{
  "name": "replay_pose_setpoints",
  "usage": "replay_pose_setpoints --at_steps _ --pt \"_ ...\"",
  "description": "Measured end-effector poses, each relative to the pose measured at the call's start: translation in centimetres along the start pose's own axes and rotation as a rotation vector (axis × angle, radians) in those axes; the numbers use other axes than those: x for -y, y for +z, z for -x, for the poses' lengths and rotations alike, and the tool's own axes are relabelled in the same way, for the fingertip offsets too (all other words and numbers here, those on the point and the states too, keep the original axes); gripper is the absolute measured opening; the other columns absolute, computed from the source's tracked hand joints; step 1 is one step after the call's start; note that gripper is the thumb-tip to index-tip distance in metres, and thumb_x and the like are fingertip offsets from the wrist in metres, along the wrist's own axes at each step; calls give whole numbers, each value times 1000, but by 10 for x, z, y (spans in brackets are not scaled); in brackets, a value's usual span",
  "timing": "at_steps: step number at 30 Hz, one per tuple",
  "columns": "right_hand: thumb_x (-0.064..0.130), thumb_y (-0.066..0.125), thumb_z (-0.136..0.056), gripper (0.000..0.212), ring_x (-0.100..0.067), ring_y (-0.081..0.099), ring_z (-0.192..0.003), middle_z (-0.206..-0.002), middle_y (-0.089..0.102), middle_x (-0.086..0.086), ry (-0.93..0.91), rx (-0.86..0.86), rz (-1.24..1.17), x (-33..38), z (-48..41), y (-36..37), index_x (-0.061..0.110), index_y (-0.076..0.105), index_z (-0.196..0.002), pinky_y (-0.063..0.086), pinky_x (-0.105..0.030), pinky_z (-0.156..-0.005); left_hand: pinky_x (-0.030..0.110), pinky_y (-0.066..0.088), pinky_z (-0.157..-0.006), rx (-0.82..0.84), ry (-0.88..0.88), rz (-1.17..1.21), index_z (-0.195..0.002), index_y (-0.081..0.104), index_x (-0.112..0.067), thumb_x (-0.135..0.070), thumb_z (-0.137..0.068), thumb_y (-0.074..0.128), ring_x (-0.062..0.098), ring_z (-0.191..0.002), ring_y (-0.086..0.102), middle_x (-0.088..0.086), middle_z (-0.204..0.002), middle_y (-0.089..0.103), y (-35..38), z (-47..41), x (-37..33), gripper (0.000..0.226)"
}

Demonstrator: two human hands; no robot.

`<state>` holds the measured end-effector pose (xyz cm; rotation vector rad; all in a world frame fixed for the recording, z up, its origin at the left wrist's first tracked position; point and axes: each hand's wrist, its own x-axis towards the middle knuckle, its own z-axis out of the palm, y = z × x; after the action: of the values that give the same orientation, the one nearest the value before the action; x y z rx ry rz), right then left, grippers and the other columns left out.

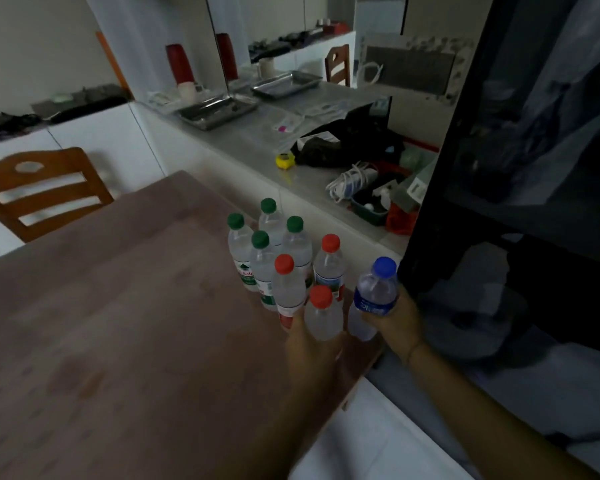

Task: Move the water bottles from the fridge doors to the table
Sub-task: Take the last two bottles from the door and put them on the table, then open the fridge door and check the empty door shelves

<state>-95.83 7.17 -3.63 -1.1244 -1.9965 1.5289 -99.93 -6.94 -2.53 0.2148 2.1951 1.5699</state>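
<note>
The right hand (397,318) gripped the blue-cap bottle (376,289) upright at the table's (118,323) right edge, with the cluster (274,251) at ten o'clock from it. The left hand (312,358), nearer the cluster, curled round an upright red-cap bottle (322,317) at the cluster's five o'clock. The base of that bottle was hidden.

Clear bottles (297,251) carry green caps (235,220), red caps (330,242) and one blue cap (383,266); the table (118,306) is brown.

The brown table (118,323) bears a cluster of upright green-capped bottles (239,247) and red-capped bottles (329,268) near its right edge.
</note>
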Motion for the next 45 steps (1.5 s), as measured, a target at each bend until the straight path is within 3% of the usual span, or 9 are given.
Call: replay_pose_setpoints --at_steps 5,9,17,21,25,28,31,36,45 --pt "1 80 -65 71 -29 57 -116 -124 62 -8 10 75 -28 -10 -22 6 16 51 -129 46 -50 -100 9 49 -69 -81 3 -18 -116 50 -30 -17 -81 74 -4 -86 57 -21 -97 58 16 -13 10 44" --pt "-6 76 -68 71 -23 53 -118 -130 57 -9 23 145 -77 -13 -22 11 14 48 -130 43 -42 -103 2 45 -56 -123 -39 -10 -116 51 -29 -15 -82 73 -13 -81 61 -16 -100 63 19 -22 13 43" --pt "-5 75 -71 75 -29 50 -124 -134 53 -12 7 185 -77 -10 -20 12 11 41 -135 42 -38 -102 5 42 -64 -73 11 -112 -132 46 -19 -18 -74 80 5 -95 60 -5 -118 62 17 -25 16 67" --pt "-3 76 -71 85 -27 41 -132 -144 43 -9 -5 171 -76 -11 -4 -2 15 32 -142 39 -40 -104 -1 44 -64 5 73 -61 -122 42 -26 -4 -72 79 -7 -91 54 -21 -108 54 16 -14 18 67" --pt "3 78 -71 92 -22 36 -135 -147 37 -7 -34 25 -72 -17 30 -24 17 26 -146 37 -35 -105 25 57 -82 8 164 -142 -109 55 -23 -7 -73 78 10 -97 65 -6 -107 66 15 -6 39 45" --pt "7 78 -73 89 -18 36 -132 -146 37 -6 -57 -92 -49 -22 67 -39 15 26 -145 33 -28 -102 40 59 -73 -1 219 -210 -94 56 -34 -27 -75 81 17 -84 68 0 -92 69 16 0 64 32" --pt "12 78 -74 89 -22 34 -136 -150 34 -8 -83 -207 -14 -29 110 -50 13 25 -146 30 -29 -109 38 59 -76 52 303 -158 -101 57 -32 -28 -75 80 14 -86 67 -2 -94 69 7 23 66 34" --pt "20 76 -77 87 -13 33 -136 -150 34 0 -83 -351 14 -34 194 -62 17 25 -147 27 -25 -111 40 40 -108 260 385 -210 -135 47 -21 -58 -72 67 18 -125 51 -2 -135 56 -4 78 46 75" --pt "30 73 -79 81 -12 32 -137 -149 35 4 -69 -764 193 -30 344 -114 23 27 -146 22 -22 -109 33 24 -116 678 595 -354 -149 29 -21 -45 -84 68 17 -143 29 -1 -155 31 19 195 -5 79"
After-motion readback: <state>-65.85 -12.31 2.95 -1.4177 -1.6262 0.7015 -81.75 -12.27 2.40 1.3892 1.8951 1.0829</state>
